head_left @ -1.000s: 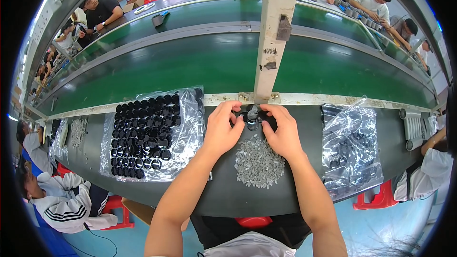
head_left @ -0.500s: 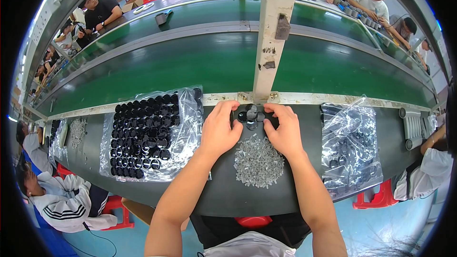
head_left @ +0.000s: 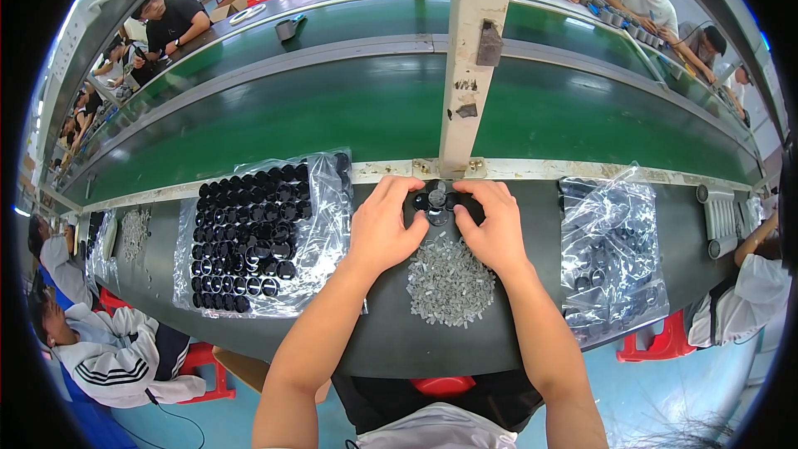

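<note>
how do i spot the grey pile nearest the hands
On the dark table, find the left hand and right hand. The grey pile lies between the forearms. It is a loose heap of small bits, unlike the shiny black discs to its left.

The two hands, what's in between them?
In the head view, a small cluster of shiny round discs lies between the left hand and right hand, with grey bits piled lower down.

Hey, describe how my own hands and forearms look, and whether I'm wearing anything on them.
Your left hand and right hand are ungloved. Both forearms are bare, with no sleeve or watch visible. A whitish top shows at the lower edge.
</note>
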Tool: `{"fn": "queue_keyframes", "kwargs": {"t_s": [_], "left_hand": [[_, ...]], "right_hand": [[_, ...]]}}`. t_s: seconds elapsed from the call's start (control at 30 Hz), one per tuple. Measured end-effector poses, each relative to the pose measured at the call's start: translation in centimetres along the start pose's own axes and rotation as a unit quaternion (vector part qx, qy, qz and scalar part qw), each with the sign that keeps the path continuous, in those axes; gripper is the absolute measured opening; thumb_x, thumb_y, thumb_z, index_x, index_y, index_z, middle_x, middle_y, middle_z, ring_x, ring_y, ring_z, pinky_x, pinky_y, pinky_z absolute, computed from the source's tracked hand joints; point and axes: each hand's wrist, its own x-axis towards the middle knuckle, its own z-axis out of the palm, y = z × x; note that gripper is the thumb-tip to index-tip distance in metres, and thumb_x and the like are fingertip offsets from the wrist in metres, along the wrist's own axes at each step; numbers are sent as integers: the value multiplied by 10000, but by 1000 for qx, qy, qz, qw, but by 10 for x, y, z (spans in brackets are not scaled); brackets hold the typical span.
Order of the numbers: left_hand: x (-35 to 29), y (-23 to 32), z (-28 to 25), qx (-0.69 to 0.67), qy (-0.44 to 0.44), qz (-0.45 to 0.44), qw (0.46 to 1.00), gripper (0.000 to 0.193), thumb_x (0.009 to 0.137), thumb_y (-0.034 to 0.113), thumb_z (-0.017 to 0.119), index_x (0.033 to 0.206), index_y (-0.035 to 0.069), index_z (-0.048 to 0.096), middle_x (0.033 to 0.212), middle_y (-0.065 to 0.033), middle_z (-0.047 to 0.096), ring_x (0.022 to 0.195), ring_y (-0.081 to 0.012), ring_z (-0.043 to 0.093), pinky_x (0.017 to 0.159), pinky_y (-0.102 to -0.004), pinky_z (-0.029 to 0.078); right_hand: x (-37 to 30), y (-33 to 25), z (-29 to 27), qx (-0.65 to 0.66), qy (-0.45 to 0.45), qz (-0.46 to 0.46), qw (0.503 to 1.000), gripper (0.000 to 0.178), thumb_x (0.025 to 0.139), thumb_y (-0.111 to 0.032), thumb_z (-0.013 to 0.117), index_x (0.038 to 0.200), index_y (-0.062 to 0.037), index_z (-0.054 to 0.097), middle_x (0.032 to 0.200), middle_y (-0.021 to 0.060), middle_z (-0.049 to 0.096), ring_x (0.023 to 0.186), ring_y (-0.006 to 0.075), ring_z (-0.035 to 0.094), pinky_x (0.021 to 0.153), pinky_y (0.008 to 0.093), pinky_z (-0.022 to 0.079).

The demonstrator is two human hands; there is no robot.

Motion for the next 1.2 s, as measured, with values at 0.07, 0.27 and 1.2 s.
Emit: {"fn": "queue_keyframes", "kwargs": {"t_s": [0.07,0.27,1.2], "left_hand": [[-1,-4,2,10,11,30,999,410,844,178,790,1238,119,695,1197,-57,694,952,-317,727,811,-445,588],[0,-13,10,37,45,84,995,399,857,232,837,1224,120,725,1196,-28,689,811,-221,666,718,-380,551],[1,-16,12,42,58,97,993,312,893,219,833,1170,106,742,1128,-15,708,633,-166,624,616,-334,509]], "right_hand": [[0,-2,1,-7,3,-12,1000,314,856,-75,792,1168,-96,761,1171,46,763,1117,293,669,960,433,500],[-2,-5,6,-30,1,-20,999,265,859,-117,814,1122,-114,775,1209,27,747,1179,274,649,965,421,453],[-2,-7,10,-39,8,-3,999,224,877,-114,788,1100,-124,776,1166,5,742,1149,251,637,929,413,432]]}}
